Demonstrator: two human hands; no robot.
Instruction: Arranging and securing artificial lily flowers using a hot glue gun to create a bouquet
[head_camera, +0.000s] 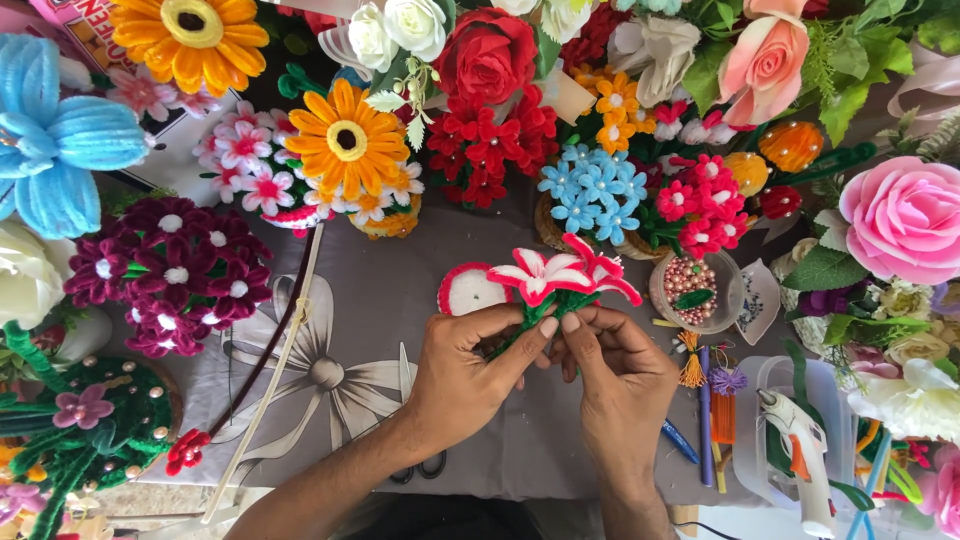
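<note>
You have a small bunch of red-and-white pipe-cleaner flowers (565, 275) pinched low on its green stem, just above the middle of the grey cloth (370, 330), so the fuzzy petals stand clear of your fingers and fan away from you. Your left hand (470, 375) is closed around the stem from the left, thumb tip pressed at the top; your right hand (620, 370) closes on it from the other side, fingertips meeting the left thumb, which steadies the thin wire core between both grips. Just beside the blooms on the left lies a round white disc with a red fuzzy rim (470, 290). To the right, a clear cup of pinkish beads (692, 290) sits near, with a green leaf lying on the beads. Further right, a white glue gun (800, 450) rests in a clear plastic tray (775, 385), and pens (705, 415) lie near your right wrist. Soft chenille bouquets ring the cloth: orange daisies (345, 140), blue blossoms (595, 190), a maroon cluster (175, 270).
</note>
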